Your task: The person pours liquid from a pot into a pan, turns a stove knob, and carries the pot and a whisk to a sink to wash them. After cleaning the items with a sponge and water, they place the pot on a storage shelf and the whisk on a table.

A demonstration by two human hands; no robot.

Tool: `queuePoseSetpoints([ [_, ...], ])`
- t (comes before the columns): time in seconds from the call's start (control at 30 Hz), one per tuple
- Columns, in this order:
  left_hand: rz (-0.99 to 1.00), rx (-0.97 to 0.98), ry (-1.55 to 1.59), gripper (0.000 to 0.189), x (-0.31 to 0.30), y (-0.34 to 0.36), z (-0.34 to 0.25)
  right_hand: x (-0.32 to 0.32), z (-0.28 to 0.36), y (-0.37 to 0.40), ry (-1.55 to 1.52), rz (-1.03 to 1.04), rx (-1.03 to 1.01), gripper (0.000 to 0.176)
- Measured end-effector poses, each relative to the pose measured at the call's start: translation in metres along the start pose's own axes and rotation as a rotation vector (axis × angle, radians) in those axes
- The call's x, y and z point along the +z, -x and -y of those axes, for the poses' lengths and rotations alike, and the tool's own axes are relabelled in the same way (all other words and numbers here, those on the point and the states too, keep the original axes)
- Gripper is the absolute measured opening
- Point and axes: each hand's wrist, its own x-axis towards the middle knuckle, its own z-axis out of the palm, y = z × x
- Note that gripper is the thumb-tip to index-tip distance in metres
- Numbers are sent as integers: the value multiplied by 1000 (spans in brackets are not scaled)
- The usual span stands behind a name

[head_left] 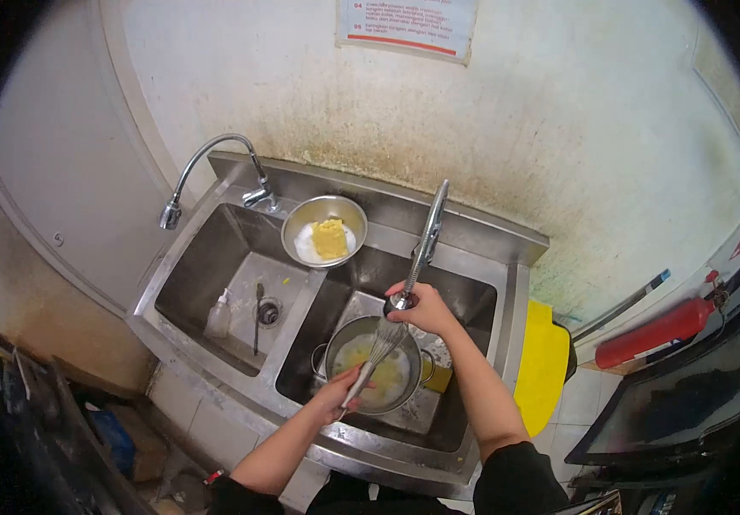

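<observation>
My left hand (337, 396) is closed round the handle of a wire whisk (384, 342), its wires pointing up and away from me. My right hand (419, 308) grips the head of the right-hand faucet (431, 225), just above the whisk's wires. Under both hands a two-handled metal pot (323, 361) stands in the right sink basin, with cloudy, yellowish liquid in it. Beside the pot, partly hidden by it, lies a yellow-brown sponge (438, 379). Whether water runs from the faucet I cannot make out.
A metal bowl (359, 218) with a yellow sponge (330, 239) and white foam sits on the divider at the back. The left basin holds a clear bottle (218, 316) and a dark utensil (258, 318). Another faucet (218, 142) arches over it. Right of the sink is a yellow lid (539, 369).
</observation>
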Motion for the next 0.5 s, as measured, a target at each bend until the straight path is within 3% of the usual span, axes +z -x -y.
queuePoseSetpoints([
  [0.07, 13, 22, -75, 39, -10, 20, -1, 4, -6, 0, -221, 192, -66, 39],
  [0.23, -130, 141, -503, 41, -15, 42, -5, 1, 7, 3, -60, 51, 1, 39],
  [0.3, -169, 226, -697, 47, -17, 45, -9, 9, 12, 8, -418, 241, -54, 41],
  [0.33, -219, 247, -761, 47, -17, 44, -9, 8, 14, 7, -434, 228, -70, 41],
  [0.4, -261, 300, -855, 48, -19, 42, -10, -1, 12, 6, -259, 265, -53, 43],
  [0.5, -307, 329, -995, 42, -17, 45, -12, -7, 0, 1, -72, 149, 5, 45],
])
